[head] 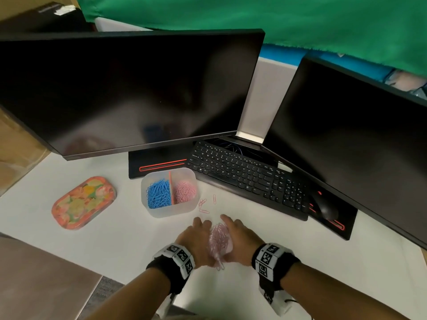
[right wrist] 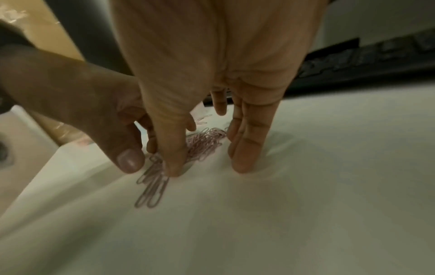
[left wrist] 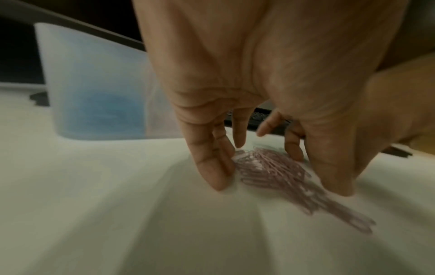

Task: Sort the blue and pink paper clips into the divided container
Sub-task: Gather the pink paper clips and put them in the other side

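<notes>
A heap of pink paper clips point(head: 219, 241) lies on the white desk between my two hands. My left hand point(head: 196, 237) flanks its left side and my right hand point(head: 241, 234) its right side, with their thumbs close together at the near end. Straight fingers point(left wrist: 209, 167) press down onto the desk beside the heap point(left wrist: 270, 171). In the right wrist view the heap point(right wrist: 202, 143) sits between my right thumb and fingers point(right wrist: 247, 148). The clear divided container point(head: 171, 212) stands further back, with blue clips point(head: 159, 194) on the left and pink clips point(head: 184, 191) on the right. A few loose pink clips point(head: 203, 205) lie beside it.
A floral tin lid point(head: 84, 202) lies left of the container. A black keyboard point(head: 249, 179) and mouse point(head: 325, 207) sit at the back right, under two dark monitors point(head: 129, 93). The desk's edge runs along the near left.
</notes>
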### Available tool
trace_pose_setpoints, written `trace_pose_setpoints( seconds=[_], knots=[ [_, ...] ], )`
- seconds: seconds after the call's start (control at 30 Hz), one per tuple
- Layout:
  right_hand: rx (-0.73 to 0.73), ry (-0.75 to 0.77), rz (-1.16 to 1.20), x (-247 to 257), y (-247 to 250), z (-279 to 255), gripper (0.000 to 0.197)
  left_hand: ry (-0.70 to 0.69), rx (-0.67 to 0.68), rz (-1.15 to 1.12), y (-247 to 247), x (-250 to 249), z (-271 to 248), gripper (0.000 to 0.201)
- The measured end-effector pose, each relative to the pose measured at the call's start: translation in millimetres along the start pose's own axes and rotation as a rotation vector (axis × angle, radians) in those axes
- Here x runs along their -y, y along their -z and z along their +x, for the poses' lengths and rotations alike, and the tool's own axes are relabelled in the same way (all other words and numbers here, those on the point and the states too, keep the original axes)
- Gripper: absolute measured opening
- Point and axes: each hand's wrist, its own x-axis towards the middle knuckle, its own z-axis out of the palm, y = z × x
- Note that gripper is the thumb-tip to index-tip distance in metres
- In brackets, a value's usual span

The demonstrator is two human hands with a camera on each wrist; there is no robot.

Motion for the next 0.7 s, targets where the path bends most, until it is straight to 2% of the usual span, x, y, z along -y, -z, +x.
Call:
trace_pose_setpoints(
  seconds=[0.07, 0.1, 0.23, 0.33, 0.47, 0.63, 0.7],
  knots=[
    [0.028, 0.024, -0.089, 2, 2, 3, 0.109, -0.020, -0.025, 0.092, -4, -8, 1, 0.102],
    [0.018, 0.040, -0.107, 3, 4, 6, 0.102, -0.013, -0.049, 0.074, -4, -10, 2, 0.096],
    [-0.049, 0.116, -0.087, 7, 11, 17, 0.049, 0.022, -0.130, -0.116, 6, -8, 7, 0.045],
    [-0.075, 0.143, -0.083, 12, 14, 20, 0.025, 0.028, -0.180, -0.169, 11, -3, 8, 0.028],
    [-0.116, 0.120, 0.005, 15, 13, 24, 0.014, 0.049, -0.232, -0.270, 15, 0, 12, 0.018],
    [-0.101, -0.052, 0.327, 16, 13, 28, 0.014, 0.074, -0.273, -0.433, 18, 0, 15, 0.011],
    [-0.105, -0.071, 0.362, 15, 15, 29, 0.013, 0.066, -0.267, -0.468, 19, 0, 16, 0.009]
  ],
)
